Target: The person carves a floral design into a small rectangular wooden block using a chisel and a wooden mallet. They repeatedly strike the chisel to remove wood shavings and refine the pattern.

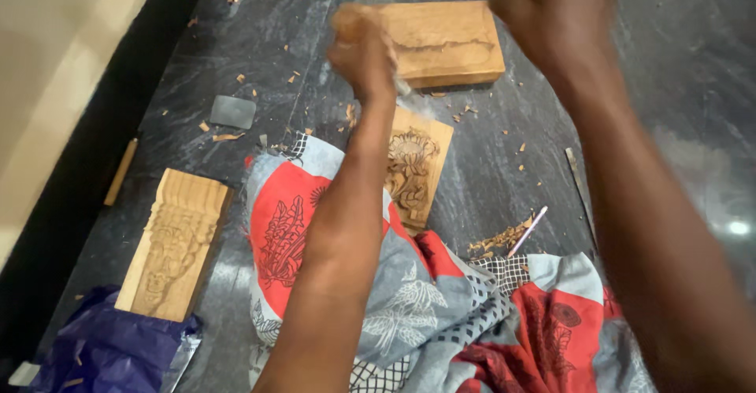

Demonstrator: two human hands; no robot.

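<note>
Hands raised over the dark stone floor (504, 164): left hand (364, 54) clenched around something blurred, right hand (551, 7) too blurred to tell its state, and a careless downward swing could, I judge, chip the flower-carved pale wooden panel (413, 168) lying just below the left wrist

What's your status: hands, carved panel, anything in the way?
Left hand raised, fist blurred, grip unclear. Right hand raised, blurred, empty as far as shows. Carved panel flat on the floor under the left hand. Wood block beyond; chips scattered.
</note>
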